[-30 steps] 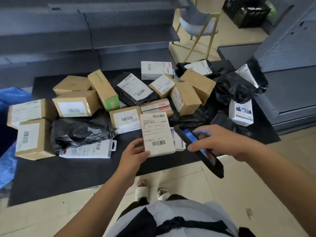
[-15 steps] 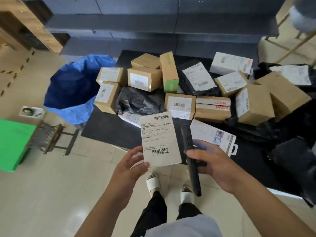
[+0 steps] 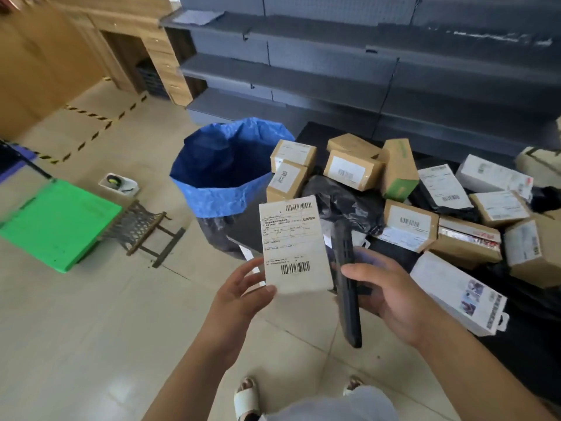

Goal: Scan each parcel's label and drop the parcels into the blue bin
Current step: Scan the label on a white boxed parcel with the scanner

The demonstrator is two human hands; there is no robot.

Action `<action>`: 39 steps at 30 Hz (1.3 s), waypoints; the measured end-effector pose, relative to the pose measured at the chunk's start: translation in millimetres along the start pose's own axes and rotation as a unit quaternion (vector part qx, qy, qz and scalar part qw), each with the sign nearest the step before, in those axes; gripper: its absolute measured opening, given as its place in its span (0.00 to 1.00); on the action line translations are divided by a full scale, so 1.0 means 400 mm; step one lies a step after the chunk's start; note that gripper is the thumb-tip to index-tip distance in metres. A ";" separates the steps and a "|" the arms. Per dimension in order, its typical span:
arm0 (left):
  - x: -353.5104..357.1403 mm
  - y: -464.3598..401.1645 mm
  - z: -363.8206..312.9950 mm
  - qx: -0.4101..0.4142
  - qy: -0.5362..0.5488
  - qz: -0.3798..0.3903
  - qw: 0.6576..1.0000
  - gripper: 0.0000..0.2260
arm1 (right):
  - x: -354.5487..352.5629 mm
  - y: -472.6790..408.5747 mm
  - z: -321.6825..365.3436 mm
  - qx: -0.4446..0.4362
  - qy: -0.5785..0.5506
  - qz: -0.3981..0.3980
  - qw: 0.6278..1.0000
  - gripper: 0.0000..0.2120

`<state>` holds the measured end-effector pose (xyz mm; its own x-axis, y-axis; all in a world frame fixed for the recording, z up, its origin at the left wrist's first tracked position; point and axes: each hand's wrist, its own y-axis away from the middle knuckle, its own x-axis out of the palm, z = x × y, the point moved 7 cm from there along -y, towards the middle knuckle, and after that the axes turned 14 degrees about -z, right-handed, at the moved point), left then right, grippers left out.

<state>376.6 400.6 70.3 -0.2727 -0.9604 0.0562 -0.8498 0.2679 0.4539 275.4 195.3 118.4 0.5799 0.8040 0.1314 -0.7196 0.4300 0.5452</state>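
My left hand (image 3: 243, 291) holds a flat white parcel (image 3: 296, 244) upright by its lower left corner, its barcode label facing me. My right hand (image 3: 391, 290) grips a black handheld scanner (image 3: 346, 281), held edge-on just right of the parcel. The blue bin (image 3: 224, 168), an open blue bag, stands on the floor beyond and left of the parcel, beside the black table (image 3: 306, 132). Several brown boxes (image 3: 353, 170), white boxes (image 3: 458, 296) and black mailer bags (image 3: 349, 205) lie piled on that table.
A green flat board (image 3: 57, 223) and a small folding stool (image 3: 142, 229) sit on the tiled floor at left. Grey metal shelving (image 3: 334, 65) runs behind the table. A wooden counter (image 3: 91, 41) fills the far left. My feet in white sandals (image 3: 247, 399) show below.
The view has swung left, bringing the blue bin toward the centre. The parcel in my left hand now sits nearer the bin, and the scanner has turned edge-on beside it.
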 end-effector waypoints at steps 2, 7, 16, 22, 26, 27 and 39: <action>-0.082 -0.023 -0.023 0.008 0.007 -0.001 1.000 0.24 | 0.095 0.008 0.010 -0.011 -0.005 0.005 1.000 0.17; -0.261 -0.084 -0.072 0.016 0.028 0.002 0.999 0.22 | 0.295 0.007 0.007 -0.036 0.008 -0.002 0.999 0.15; -0.442 -0.234 -0.117 -0.026 0.054 -0.030 0.998 0.18 | 0.468 -0.090 -0.003 -0.008 0.037 -0.030 0.999 0.14; -0.479 -0.414 -0.158 -0.070 0.067 -0.085 0.992 0.16 | 0.522 -0.270 0.085 -0.007 0.031 -0.012 0.999 0.15; -0.509 -0.538 -0.206 -0.096 0.039 -0.118 0.988 0.15 | 0.535 -0.424 0.147 -0.005 0.015 -0.036 0.999 0.09; -0.515 -0.563 -0.216 -0.099 0.029 -0.125 0.987 0.15 | 0.539 -0.455 0.156 -0.001 0.015 -0.035 0.999 0.06; -0.469 -0.918 -0.234 -0.169 0.022 -0.139 0.976 0.16 | 0.508 -0.686 0.233 -0.003 -0.018 -0.107 0.994 0.16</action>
<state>782.2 475.4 -23.7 -0.0279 -0.9967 -0.0760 -0.6895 -0.0359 0.7234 626.4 202.5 72.6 0.7324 0.6795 0.0425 -0.5813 0.5917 0.5586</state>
